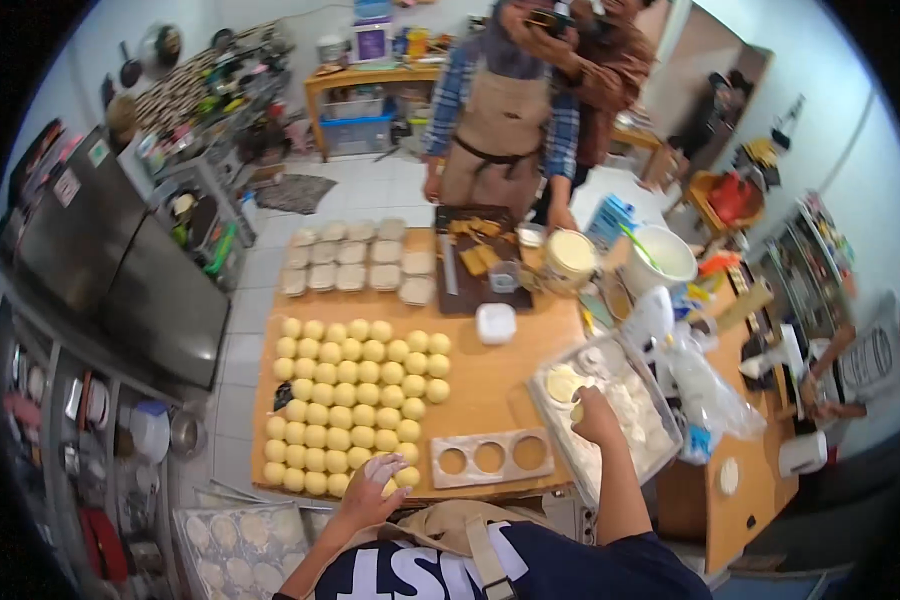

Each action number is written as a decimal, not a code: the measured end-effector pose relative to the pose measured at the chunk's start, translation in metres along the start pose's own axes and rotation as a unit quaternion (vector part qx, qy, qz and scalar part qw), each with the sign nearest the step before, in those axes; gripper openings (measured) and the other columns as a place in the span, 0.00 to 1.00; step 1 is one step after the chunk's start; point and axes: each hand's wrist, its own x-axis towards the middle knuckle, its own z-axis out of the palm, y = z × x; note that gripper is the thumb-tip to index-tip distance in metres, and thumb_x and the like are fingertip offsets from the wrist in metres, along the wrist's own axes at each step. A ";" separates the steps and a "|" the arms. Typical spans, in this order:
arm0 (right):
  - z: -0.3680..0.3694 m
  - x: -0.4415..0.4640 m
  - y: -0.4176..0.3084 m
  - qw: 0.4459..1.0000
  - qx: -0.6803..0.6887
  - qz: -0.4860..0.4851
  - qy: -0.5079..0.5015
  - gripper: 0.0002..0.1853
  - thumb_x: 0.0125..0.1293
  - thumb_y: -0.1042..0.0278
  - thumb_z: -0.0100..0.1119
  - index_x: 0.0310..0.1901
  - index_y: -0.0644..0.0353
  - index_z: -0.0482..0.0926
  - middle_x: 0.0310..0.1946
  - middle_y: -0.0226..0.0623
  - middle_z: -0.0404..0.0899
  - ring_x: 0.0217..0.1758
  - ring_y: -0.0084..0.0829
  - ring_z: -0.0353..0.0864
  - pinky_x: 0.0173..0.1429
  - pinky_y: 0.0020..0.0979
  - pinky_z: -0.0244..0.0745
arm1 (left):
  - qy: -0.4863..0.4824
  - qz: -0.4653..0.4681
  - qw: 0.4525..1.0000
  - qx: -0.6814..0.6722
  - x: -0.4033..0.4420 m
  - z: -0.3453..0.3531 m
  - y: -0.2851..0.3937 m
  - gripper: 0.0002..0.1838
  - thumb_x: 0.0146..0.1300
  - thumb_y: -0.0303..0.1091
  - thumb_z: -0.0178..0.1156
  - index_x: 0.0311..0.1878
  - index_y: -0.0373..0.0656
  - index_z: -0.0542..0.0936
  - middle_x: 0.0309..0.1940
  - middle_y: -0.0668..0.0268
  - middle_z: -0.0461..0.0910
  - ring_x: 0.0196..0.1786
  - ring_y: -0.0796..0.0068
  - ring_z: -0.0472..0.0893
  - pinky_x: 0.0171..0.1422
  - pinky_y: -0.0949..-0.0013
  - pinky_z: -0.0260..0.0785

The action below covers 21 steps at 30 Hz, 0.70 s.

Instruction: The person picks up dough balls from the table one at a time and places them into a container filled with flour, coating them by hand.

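Observation:
My left hand (372,488) is at the front edge of the wooden table, beside the lowest yellow dough balls (342,393); its fingers are floury and curved over the balls at the lower right of the group. Whether it grips one is unclear. Over the tray of white flour (630,425) my right hand (592,418) has its fingers pressed together on a small yellow dough piece (576,412). A flattened pale dough round (563,383) lies in the flour just beyond it. Between my hands is a floured board with three round holes (492,457).
Rows of whitish square pieces (352,256) and a dark tray (452,290) stand at the table's back. Tubs, a white bucket (660,258) and plastic bags (710,385) crowd the right. An aproned person (495,130) stands across the table, another person beside them.

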 end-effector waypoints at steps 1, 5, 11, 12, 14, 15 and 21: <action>0.007 -0.007 0.020 1.000 -0.009 0.015 -0.020 0.24 0.40 0.78 0.62 0.45 0.59 0.72 0.43 0.48 0.73 0.50 0.49 0.72 0.52 0.42 0.70 | -0.015 0.021 1.000 0.004 0.013 0.007 0.010 0.22 0.55 0.37 0.64 0.54 0.44 0.74 0.53 0.60 0.75 0.58 0.57 0.71 0.62 0.58 0.64; 0.019 -0.046 0.058 1.000 0.011 0.012 -0.023 0.33 0.39 0.70 0.71 0.53 0.58 0.71 0.53 0.47 0.71 0.58 0.47 0.69 0.60 0.40 0.69 | -0.066 0.074 0.995 -0.009 0.051 0.042 0.049 0.22 0.56 0.37 0.64 0.54 0.44 0.74 0.53 0.60 0.74 0.57 0.57 0.72 0.60 0.58 0.65; 0.005 -0.109 0.082 0.983 -0.041 0.107 -0.142 0.34 0.41 0.68 0.71 0.55 0.58 0.70 0.56 0.50 0.67 0.59 0.49 0.68 0.60 0.43 0.69 | -0.101 0.099 0.990 0.000 0.075 0.103 0.089 0.23 0.56 0.40 0.64 0.54 0.44 0.74 0.53 0.58 0.74 0.57 0.54 0.72 0.59 0.57 0.65; 0.006 -0.116 0.086 0.980 -0.041 0.097 -0.171 0.34 0.43 0.69 0.70 0.56 0.59 0.70 0.57 0.50 0.66 0.59 0.50 0.68 0.60 0.43 0.69 | -0.103 0.099 0.990 -0.002 0.077 0.110 0.097 0.24 0.56 0.40 0.64 0.54 0.44 0.74 0.53 0.58 0.74 0.57 0.54 0.72 0.59 0.57 0.65; 0.043 -0.119 0.114 0.991 0.003 0.039 -0.130 0.28 0.46 0.72 0.64 0.53 0.60 0.73 0.52 0.51 0.71 0.56 0.48 0.71 0.56 0.42 0.71 | -0.107 0.098 0.989 -0.004 0.081 0.123 0.113 0.24 0.56 0.41 0.64 0.55 0.44 0.74 0.53 0.58 0.74 0.57 0.53 0.72 0.60 0.57 0.65; 0.057 -0.115 0.124 0.991 0.031 0.022 -0.125 0.26 0.46 0.73 0.63 0.52 0.61 0.74 0.50 0.51 0.72 0.55 0.48 0.72 0.56 0.42 0.71 | -0.108 0.099 0.989 -0.004 0.083 0.128 0.120 0.24 0.56 0.42 0.64 0.55 0.44 0.74 0.54 0.57 0.74 0.57 0.53 0.72 0.60 0.56 0.65; 0.030 -0.068 0.115 0.978 0.190 -0.062 -0.061 0.24 0.46 0.75 0.61 0.50 0.60 0.75 0.51 0.50 0.74 0.55 0.47 0.73 0.56 0.41 0.70 | -0.092 0.085 0.992 -0.002 0.083 0.152 0.149 0.23 0.57 0.42 0.63 0.55 0.44 0.74 0.54 0.56 0.73 0.58 0.53 0.72 0.61 0.57 0.64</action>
